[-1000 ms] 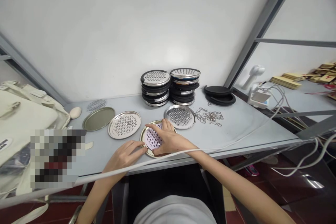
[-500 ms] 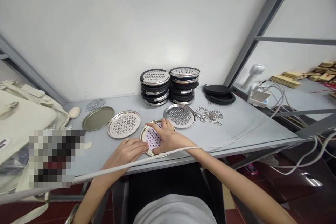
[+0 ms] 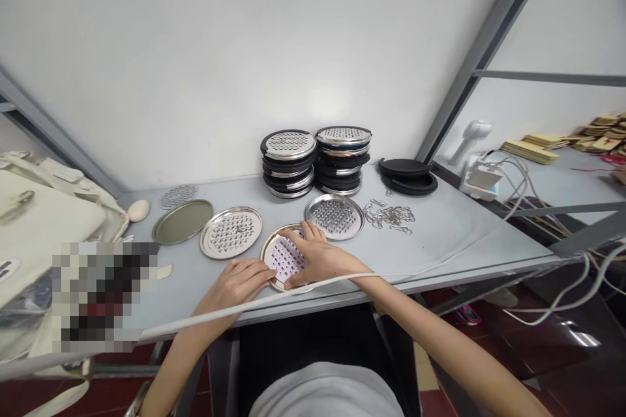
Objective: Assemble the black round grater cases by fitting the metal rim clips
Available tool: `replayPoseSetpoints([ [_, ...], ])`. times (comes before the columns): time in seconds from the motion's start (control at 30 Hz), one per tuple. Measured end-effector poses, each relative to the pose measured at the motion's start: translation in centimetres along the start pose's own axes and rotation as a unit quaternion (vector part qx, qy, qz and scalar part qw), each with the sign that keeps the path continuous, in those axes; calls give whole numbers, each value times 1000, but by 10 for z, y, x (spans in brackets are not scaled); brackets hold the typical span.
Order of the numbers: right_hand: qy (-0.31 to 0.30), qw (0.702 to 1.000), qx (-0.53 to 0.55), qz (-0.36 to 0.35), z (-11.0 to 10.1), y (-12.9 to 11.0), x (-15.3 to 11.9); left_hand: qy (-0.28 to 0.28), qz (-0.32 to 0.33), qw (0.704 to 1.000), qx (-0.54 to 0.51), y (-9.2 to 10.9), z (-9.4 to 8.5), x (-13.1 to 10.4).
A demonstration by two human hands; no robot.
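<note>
A round grater plate point(image 3: 283, 255) with a pale purple perforated face and a gold-coloured rim lies at the front edge of the table. My right hand point(image 3: 320, 260) spans its right side, fingertips at the far rim and thumb near the front, gripping it. On the near left rim press the fingertips of my left hand point(image 3: 244, 280), its fingers close together. Part of the plate is hidden under the right hand. Left of it sits a silver grater plate point(image 3: 231, 232); behind to the right is another grater plate point(image 3: 336, 216).
Two stacks of black-rimmed graters point(image 3: 288, 163) stand by the wall. Metal clips point(image 3: 394, 215) and black rings point(image 3: 408, 176) lie to the right. On the left are an olive round lid point(image 3: 183, 221) and a perforated disc point(image 3: 178, 195). A white cable point(image 3: 430, 267) crosses in front.
My right hand's upper fingers have shifted slightly to the right, uncovering a little more of the purple face. My left hand stays at the rim.
</note>
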State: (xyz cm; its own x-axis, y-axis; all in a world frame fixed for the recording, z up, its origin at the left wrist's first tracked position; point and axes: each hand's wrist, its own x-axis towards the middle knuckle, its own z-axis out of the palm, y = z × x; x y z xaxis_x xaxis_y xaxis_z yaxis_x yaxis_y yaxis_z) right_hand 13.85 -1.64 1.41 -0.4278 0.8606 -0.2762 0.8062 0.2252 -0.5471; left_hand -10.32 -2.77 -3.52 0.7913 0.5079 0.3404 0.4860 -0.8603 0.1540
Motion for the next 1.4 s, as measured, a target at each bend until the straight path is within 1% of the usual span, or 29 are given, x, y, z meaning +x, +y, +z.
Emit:
replayPoseSetpoints([
  [0.13,16,1000,-3,-20,3,8,0,15,3,1000,4,0,1,1],
  [0.27,59,998,-9,-37,10,13,-1,28,17,999,2,-1,3,2],
  [0.4,60,998,-4,-33,16,10,-1,38,14,999,0,-1,3,2],
  [0.5,70,997,-3,-29,19,6,-1,26,13,1000,-5,1,1,2],
  [0.6,74,997,3,-21,20,3,1,19,-1,1000,-10,2,0,1],
  [0.67,79,997,2,-23,22,2,2,26,-13,1000,-9,3,1,0],
  [0.93,126,992,-5,-14,28,-2,5,46,11,998,-29,4,3,4],
  [1.07,147,989,-9,-16,30,-1,8,30,-21,998,-41,6,2,3],
  [1.13,145,989,-9,-16,29,-1,8,25,-38,998,-44,6,3,3],
  [1.2,129,991,-7,-18,28,0,8,30,-42,998,-38,5,4,2],
  [1.33,111,994,-3,-17,25,2,8,43,-12,999,-19,3,6,2],
  [1.4,105,994,-4,-9,24,3,9,39,-4,999,-14,3,4,4],
])
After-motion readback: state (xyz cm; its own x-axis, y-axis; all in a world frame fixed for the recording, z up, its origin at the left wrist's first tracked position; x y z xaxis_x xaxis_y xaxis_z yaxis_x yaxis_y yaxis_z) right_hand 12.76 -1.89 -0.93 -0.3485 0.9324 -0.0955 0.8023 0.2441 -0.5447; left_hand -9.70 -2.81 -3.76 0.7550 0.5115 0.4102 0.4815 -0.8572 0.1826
